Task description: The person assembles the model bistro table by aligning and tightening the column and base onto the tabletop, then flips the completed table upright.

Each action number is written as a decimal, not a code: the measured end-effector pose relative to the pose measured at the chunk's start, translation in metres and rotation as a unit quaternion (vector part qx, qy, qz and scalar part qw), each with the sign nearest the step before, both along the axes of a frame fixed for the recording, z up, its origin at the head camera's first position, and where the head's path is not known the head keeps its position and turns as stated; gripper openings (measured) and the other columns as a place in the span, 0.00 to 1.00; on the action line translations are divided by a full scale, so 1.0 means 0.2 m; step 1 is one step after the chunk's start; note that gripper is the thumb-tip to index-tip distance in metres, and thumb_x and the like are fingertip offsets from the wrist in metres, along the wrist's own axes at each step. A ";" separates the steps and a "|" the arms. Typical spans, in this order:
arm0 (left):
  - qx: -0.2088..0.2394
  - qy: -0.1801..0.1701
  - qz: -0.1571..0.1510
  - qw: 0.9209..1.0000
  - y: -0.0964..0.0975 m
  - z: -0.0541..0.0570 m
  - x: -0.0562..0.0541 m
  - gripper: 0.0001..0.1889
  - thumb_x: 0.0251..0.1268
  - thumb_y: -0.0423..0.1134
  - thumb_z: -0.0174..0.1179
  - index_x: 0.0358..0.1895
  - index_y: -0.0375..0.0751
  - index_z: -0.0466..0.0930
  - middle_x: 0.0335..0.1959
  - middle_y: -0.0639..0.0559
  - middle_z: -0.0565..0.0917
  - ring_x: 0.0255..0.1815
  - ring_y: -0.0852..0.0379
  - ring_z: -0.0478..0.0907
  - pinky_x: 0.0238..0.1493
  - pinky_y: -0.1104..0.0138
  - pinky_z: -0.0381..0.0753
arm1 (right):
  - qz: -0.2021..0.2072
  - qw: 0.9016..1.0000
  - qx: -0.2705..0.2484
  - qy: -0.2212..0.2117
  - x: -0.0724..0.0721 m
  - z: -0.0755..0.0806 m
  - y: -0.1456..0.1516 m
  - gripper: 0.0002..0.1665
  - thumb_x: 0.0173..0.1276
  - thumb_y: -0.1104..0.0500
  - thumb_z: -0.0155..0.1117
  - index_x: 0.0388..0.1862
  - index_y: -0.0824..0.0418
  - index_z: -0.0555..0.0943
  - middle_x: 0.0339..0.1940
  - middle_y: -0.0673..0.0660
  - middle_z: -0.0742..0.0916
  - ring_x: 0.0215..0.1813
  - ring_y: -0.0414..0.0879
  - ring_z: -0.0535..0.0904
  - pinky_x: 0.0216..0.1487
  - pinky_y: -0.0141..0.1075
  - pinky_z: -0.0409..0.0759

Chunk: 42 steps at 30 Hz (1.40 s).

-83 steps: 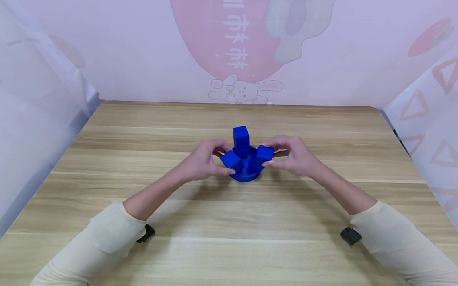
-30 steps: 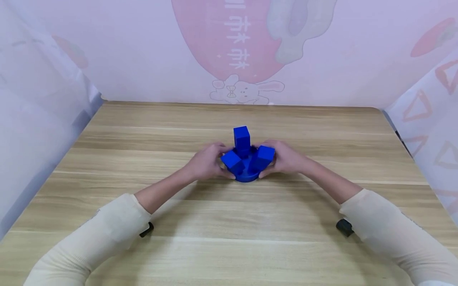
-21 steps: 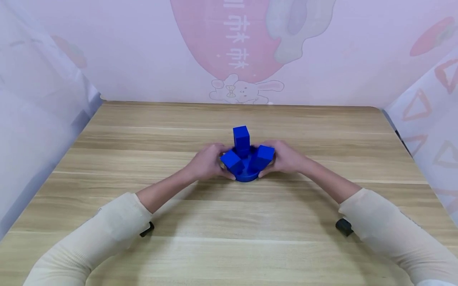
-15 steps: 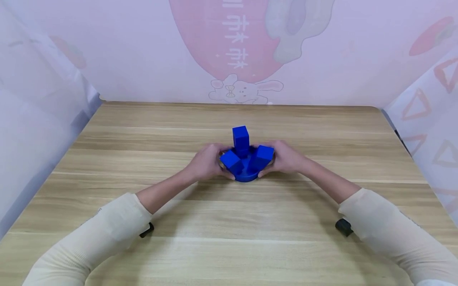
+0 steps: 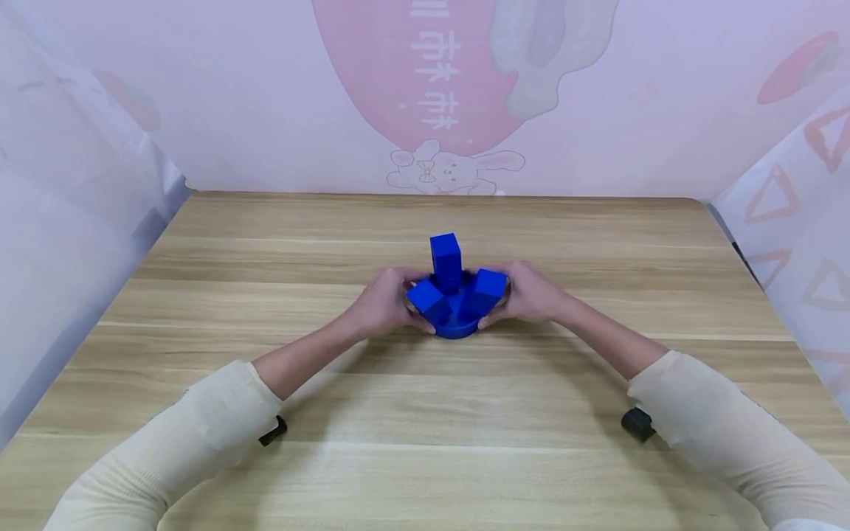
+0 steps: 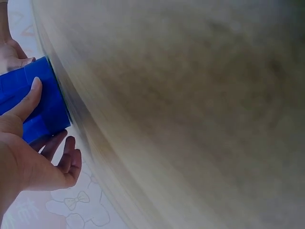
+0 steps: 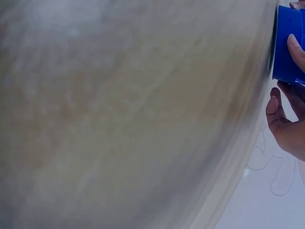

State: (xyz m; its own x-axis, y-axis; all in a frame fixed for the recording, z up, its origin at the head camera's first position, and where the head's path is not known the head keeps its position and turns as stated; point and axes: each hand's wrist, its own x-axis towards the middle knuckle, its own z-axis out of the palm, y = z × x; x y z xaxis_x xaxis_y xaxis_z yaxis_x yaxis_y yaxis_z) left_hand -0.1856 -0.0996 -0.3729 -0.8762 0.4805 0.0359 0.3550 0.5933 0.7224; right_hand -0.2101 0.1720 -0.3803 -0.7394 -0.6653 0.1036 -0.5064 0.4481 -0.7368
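Observation:
A round blue dish-like base (image 5: 455, 330) sits on the wooden table in the head view. Rising from it are three square blue blocks: the back block (image 5: 446, 254) is upright, while the left block (image 5: 428, 299) and right block (image 5: 489, 284) lean outward. My left hand (image 5: 387, 304) grips the base from the left, thumb at its front and fingers partly hidden behind. From the opposite side my right hand (image 5: 527, 295) holds it in the same way. In the left wrist view, the thumb (image 6: 29, 101) presses the blue side wall; the right wrist view shows the right thumb (image 7: 295, 49) likewise.
The wood-grain table (image 5: 425, 413) spreads around the base, with a printed pale curtain (image 5: 265, 96) along its far edge. Black devices, a left one (image 5: 272, 430) and a right one (image 5: 639, 425), stick out beneath the cream sleeves.
Both hands have lowered from the left and right blocks to the sides of the round base. The base and its blocks stay in place; the last second shows almost no movement.

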 end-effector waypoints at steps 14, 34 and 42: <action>0.099 -0.021 0.044 0.994 -0.03 0.13 0.01 0.39 0.42 0.28 0.84 0.65 0.33 0.81 0.59 0.41 0.86 0.56 0.44 0.79 0.57 0.49 0.79 | -0.054 0.987 -0.119 -0.091 0.06 0.14 0.02 0.47 0.49 0.74 0.83 0.71 0.72 0.74 0.66 0.67 0.83 0.61 0.59 0.84 0.62 0.53 0.82; 0.307 -0.133 0.080 0.939 -0.02 0.24 0.07 0.25 0.71 0.29 0.65 0.69 0.30 0.75 0.63 0.37 0.82 0.61 0.42 0.82 0.65 0.55 0.80 | -0.088 0.967 -0.216 -0.103 0.18 0.23 -0.04 0.41 0.70 0.72 0.67 0.78 0.74 0.61 0.72 0.71 0.76 0.72 0.62 0.75 0.70 0.44 0.75; 0.266 -0.136 0.067 0.952 0.01 0.24 0.07 0.20 0.79 0.37 0.58 0.66 0.27 0.78 0.57 0.33 0.85 0.48 0.51 0.88 0.65 0.55 0.80 | -0.142 0.981 -0.126 0.032 0.21 0.20 -0.07 0.22 0.76 0.73 0.58 0.66 0.78 0.74 0.58 0.73 0.85 0.59 0.63 0.85 0.57 0.45 0.84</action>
